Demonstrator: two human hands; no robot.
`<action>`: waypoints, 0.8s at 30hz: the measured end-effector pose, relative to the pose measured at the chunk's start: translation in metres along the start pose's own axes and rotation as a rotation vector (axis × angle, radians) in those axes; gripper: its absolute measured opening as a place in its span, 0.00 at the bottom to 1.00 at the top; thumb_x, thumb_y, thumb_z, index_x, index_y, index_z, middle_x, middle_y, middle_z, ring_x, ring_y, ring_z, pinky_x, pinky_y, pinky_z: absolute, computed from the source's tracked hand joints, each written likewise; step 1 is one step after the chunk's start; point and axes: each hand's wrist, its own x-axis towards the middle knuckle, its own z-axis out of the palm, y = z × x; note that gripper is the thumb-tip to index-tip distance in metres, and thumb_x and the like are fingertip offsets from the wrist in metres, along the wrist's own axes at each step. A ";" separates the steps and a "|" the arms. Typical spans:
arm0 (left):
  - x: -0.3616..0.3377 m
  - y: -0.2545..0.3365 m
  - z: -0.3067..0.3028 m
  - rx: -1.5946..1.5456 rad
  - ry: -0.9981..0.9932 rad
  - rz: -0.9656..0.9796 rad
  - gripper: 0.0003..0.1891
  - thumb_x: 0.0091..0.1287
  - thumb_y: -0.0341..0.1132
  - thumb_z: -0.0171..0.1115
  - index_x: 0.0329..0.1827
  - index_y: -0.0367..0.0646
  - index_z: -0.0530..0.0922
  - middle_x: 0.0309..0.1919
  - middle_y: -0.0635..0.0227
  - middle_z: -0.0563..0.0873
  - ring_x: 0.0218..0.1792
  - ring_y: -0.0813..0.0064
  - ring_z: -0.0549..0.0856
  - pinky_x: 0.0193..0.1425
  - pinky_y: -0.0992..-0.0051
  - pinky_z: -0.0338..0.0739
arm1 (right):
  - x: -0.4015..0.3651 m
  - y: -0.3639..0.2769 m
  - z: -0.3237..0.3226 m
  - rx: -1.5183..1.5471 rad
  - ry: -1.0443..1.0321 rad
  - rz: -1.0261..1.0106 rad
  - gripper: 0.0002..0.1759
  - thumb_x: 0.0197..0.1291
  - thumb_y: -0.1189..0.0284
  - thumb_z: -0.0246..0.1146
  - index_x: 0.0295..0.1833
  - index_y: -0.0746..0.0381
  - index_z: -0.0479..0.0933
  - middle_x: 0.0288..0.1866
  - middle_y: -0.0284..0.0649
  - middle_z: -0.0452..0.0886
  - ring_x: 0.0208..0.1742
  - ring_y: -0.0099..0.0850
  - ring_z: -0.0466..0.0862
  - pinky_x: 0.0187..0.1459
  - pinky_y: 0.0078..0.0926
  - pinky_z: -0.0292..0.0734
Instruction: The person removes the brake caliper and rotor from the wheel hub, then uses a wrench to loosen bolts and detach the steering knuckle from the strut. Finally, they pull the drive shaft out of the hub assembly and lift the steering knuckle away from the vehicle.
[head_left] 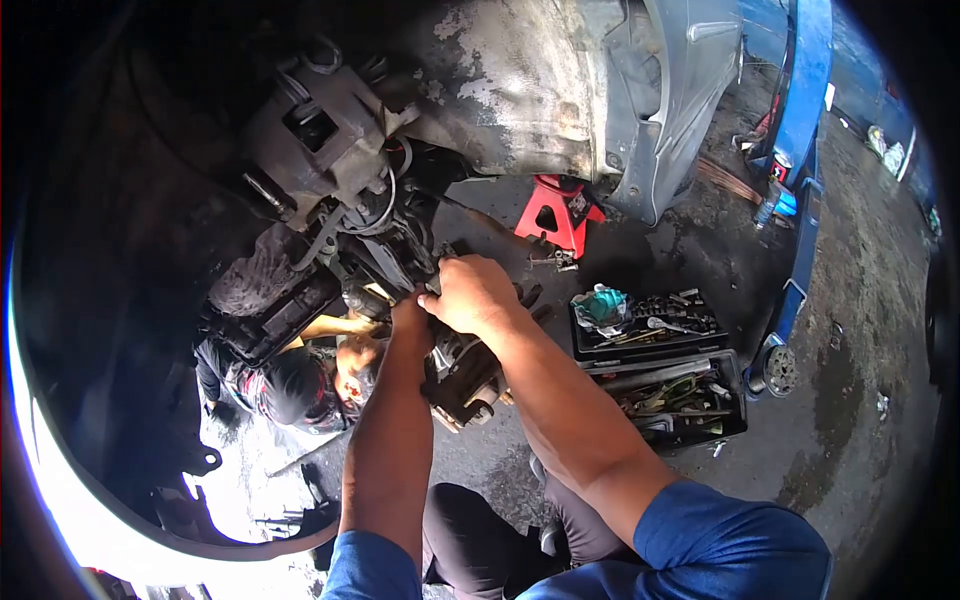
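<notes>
My right hand (472, 292) is closed at the top of a dark metal suspension assembly (465, 375) in the wheel well. Its thumb points left, and what lies under its fingers is hidden. Close beside it, my left hand (408, 313) reaches in against the same parts, its fingers mostly out of sight. Just above both hands run a dark strut-like part (385, 262) and a pale looped cable (385, 205). A greyish metal housing (325, 135) sits higher up on the left.
A co-worker (290, 390) is low under the car at left, an arm reaching toward the parts. A red jack stand (560, 215) stands beyond my hands. To the right lies an opened toolbox (738, 400) with sockets and tools, near a blue lift post (805, 90).
</notes>
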 end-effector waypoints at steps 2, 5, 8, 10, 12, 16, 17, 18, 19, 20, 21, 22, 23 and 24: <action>-0.006 0.012 -0.006 1.651 -0.187 0.516 0.23 0.71 0.46 0.62 0.62 0.41 0.77 0.49 0.62 0.86 0.48 0.65 0.86 0.49 0.61 0.81 | 0.001 0.000 0.000 0.014 -0.013 0.000 0.21 0.55 0.56 0.72 0.39 0.66 0.86 0.39 0.53 0.88 0.45 0.49 0.89 0.50 0.42 0.83; -0.016 0.028 -0.002 1.677 -0.280 0.431 0.25 0.71 0.46 0.61 0.66 0.44 0.73 0.55 0.63 0.83 0.52 0.65 0.85 0.53 0.63 0.80 | 0.005 0.000 -0.003 0.033 -0.072 0.010 0.24 0.55 0.55 0.71 0.42 0.68 0.84 0.41 0.54 0.87 0.47 0.50 0.87 0.52 0.43 0.82; -0.026 0.046 0.004 1.860 -0.381 0.358 0.27 0.71 0.45 0.60 0.70 0.46 0.69 0.62 0.64 0.80 0.56 0.65 0.83 0.57 0.66 0.79 | 0.004 0.001 -0.003 0.034 -0.118 0.016 0.26 0.55 0.54 0.70 0.46 0.68 0.82 0.44 0.54 0.86 0.49 0.51 0.86 0.53 0.45 0.80; -0.034 0.061 0.010 2.017 -0.458 0.303 0.29 0.71 0.45 0.59 0.73 0.48 0.67 0.66 0.65 0.78 0.59 0.65 0.82 0.59 0.68 0.79 | 0.002 0.003 -0.002 0.029 -0.115 0.012 0.26 0.55 0.54 0.70 0.46 0.68 0.82 0.44 0.54 0.86 0.49 0.51 0.86 0.53 0.45 0.80; -0.024 0.046 0.008 2.074 -0.496 0.282 0.30 0.71 0.45 0.59 0.74 0.49 0.66 0.69 0.65 0.77 0.60 0.65 0.82 0.61 0.69 0.79 | -0.001 0.003 -0.001 0.028 -0.091 0.026 0.25 0.55 0.54 0.70 0.45 0.67 0.82 0.44 0.53 0.86 0.50 0.51 0.86 0.53 0.45 0.80; 0.006 0.004 -0.001 1.274 -0.193 0.422 0.22 0.75 0.47 0.49 0.66 0.45 0.75 0.60 0.65 0.84 0.56 0.66 0.85 0.57 0.69 0.79 | -0.004 0.003 0.002 0.079 -0.103 0.075 0.26 0.54 0.54 0.70 0.47 0.67 0.81 0.46 0.53 0.86 0.51 0.51 0.85 0.55 0.44 0.80; 0.007 -0.001 -0.003 1.177 -0.166 0.470 0.22 0.74 0.46 0.51 0.66 0.46 0.75 0.59 0.64 0.84 0.55 0.65 0.85 0.57 0.68 0.80 | -0.006 0.004 0.000 0.092 -0.121 0.077 0.28 0.52 0.54 0.71 0.49 0.67 0.81 0.47 0.53 0.86 0.52 0.51 0.85 0.56 0.44 0.80; 0.006 -0.006 -0.004 1.190 -0.137 0.519 0.22 0.73 0.45 0.53 0.66 0.46 0.75 0.59 0.63 0.84 0.55 0.65 0.85 0.57 0.68 0.80 | -0.007 0.005 -0.003 0.103 -0.134 0.076 0.29 0.51 0.54 0.72 0.50 0.67 0.80 0.48 0.53 0.86 0.53 0.50 0.85 0.56 0.44 0.79; 0.007 -0.010 -0.006 1.245 -0.119 0.557 0.22 0.71 0.44 0.54 0.66 0.47 0.75 0.58 0.63 0.84 0.54 0.64 0.85 0.57 0.67 0.80 | -0.008 0.005 -0.006 0.117 -0.155 0.079 0.32 0.48 0.54 0.73 0.52 0.67 0.79 0.50 0.53 0.86 0.55 0.49 0.85 0.57 0.43 0.79; 0.006 -0.014 -0.007 1.286 -0.107 0.591 0.22 0.70 0.43 0.56 0.65 0.47 0.75 0.57 0.62 0.84 0.54 0.63 0.85 0.56 0.67 0.80 | -0.008 0.005 -0.009 0.119 -0.157 0.086 0.32 0.48 0.54 0.73 0.52 0.67 0.79 0.50 0.53 0.86 0.55 0.49 0.85 0.57 0.43 0.79; 0.006 -0.017 -0.009 1.324 -0.093 0.617 0.23 0.68 0.43 0.58 0.65 0.48 0.75 0.56 0.62 0.84 0.53 0.63 0.85 0.56 0.66 0.80 | -0.007 0.005 -0.011 0.095 -0.183 0.083 0.32 0.47 0.54 0.74 0.51 0.67 0.80 0.50 0.53 0.86 0.55 0.49 0.85 0.57 0.43 0.79; 0.007 -0.020 -0.009 1.354 -0.088 0.647 0.23 0.67 0.42 0.59 0.65 0.48 0.75 0.55 0.61 0.84 0.53 0.62 0.86 0.56 0.65 0.80 | -0.006 0.004 -0.013 0.072 -0.211 0.080 0.32 0.46 0.53 0.75 0.51 0.66 0.80 0.50 0.52 0.86 0.55 0.48 0.85 0.57 0.42 0.79; 0.008 -0.024 -0.010 1.381 -0.080 0.669 0.24 0.66 0.41 0.61 0.65 0.49 0.75 0.55 0.60 0.84 0.53 0.61 0.86 0.56 0.65 0.80 | -0.004 0.004 -0.012 0.060 -0.233 0.093 0.33 0.45 0.53 0.75 0.51 0.66 0.80 0.50 0.52 0.86 0.56 0.48 0.85 0.57 0.42 0.79; 0.009 -0.027 -0.011 1.402 -0.072 0.694 0.24 0.64 0.40 0.63 0.65 0.49 0.76 0.54 0.60 0.84 0.52 0.61 0.86 0.56 0.64 0.80 | -0.003 0.004 -0.012 0.062 -0.238 0.091 0.33 0.45 0.53 0.75 0.51 0.66 0.80 0.50 0.52 0.86 0.56 0.48 0.85 0.57 0.42 0.79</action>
